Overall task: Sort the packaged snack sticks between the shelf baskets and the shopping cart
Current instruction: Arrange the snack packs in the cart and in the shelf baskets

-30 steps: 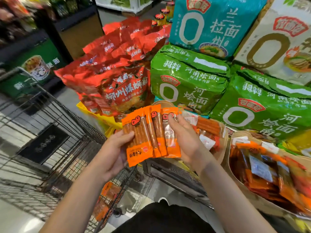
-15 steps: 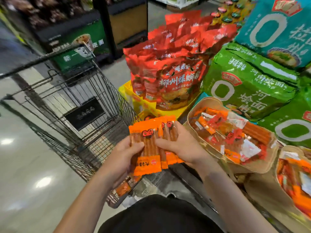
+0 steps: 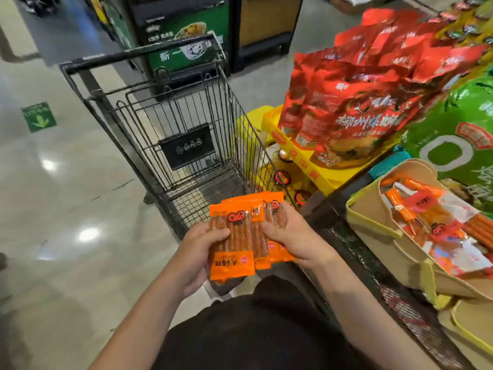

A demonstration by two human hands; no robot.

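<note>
Both hands hold a fanned stack of orange snack stick packets (image 3: 240, 236) over the near end of the black wire shopping cart (image 3: 186, 124). My left hand (image 3: 198, 252) grips the stack's left side, thumb across the front packet. My right hand (image 3: 290, 236) grips the right side, thumb on the packets. A beige shelf basket (image 3: 378, 222) at the right holds several more orange and red snack packets. The corner of a second basket (image 3: 466, 329) shows at the lower right.
Red noodle bags (image 3: 360, 110) stand on a yellow display tray (image 3: 301, 161) right of the cart. Green noodle packs (image 3: 453, 134) lie behind the basket. A dark mesh shelf edge (image 3: 373, 276) runs under the baskets. Shiny floor (image 3: 66, 196) spreads left, a dark display stand beyond.
The view has swung left from the shelf toward the cart. Both hands carried the packets along and now hold them over the cart's near end, fanned a little tighter.
</note>
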